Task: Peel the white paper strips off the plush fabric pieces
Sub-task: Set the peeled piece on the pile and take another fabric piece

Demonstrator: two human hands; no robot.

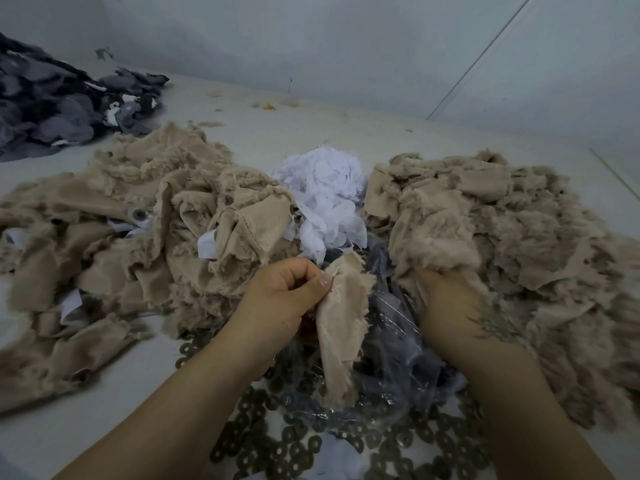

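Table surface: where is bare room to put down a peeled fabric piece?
Bare table lies behind the white paper heap, toward the wall, and near left, below the left beige pile. The middle is crowded: washers, plastic bag, both hands.

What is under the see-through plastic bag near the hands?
Dark stuff shows through the clear plastic bag, too crumpled to name. Small dark rings lie around its near edge. The beige fabric piece held by the left hand covers part of the bag.

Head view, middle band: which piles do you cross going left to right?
Left tan plush pile → white paper strips pile → right tan plush pile.
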